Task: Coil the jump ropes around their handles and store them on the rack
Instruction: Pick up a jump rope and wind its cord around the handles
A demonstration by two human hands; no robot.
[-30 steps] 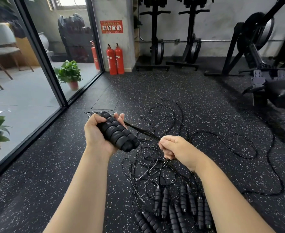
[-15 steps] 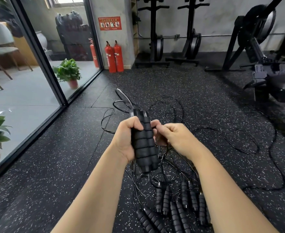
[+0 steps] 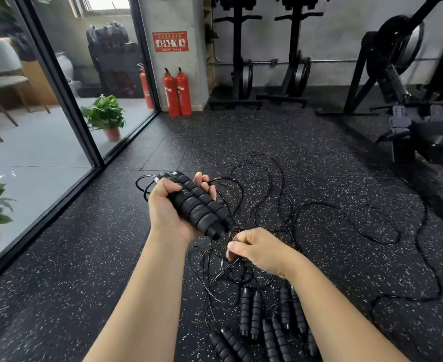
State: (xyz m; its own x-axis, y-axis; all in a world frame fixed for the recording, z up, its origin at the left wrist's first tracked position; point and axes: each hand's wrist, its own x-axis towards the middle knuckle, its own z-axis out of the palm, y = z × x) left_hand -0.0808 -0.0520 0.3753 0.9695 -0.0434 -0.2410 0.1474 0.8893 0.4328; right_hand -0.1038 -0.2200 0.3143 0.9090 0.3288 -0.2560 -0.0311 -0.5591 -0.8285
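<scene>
No legible text anywhere.

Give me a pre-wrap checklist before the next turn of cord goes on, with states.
1. Left hand grip on the paired handles: ok, fingers curled round both.
2. Right hand pinching the cord: ok.
3. Cord between the hands taut: not ok, it hangs slack.
4. Cord clear of the tangle on the floor: cannot tell.
5. Spare handles on the floor out of the way: ok.
6. Rack in view: not ok.
</scene>
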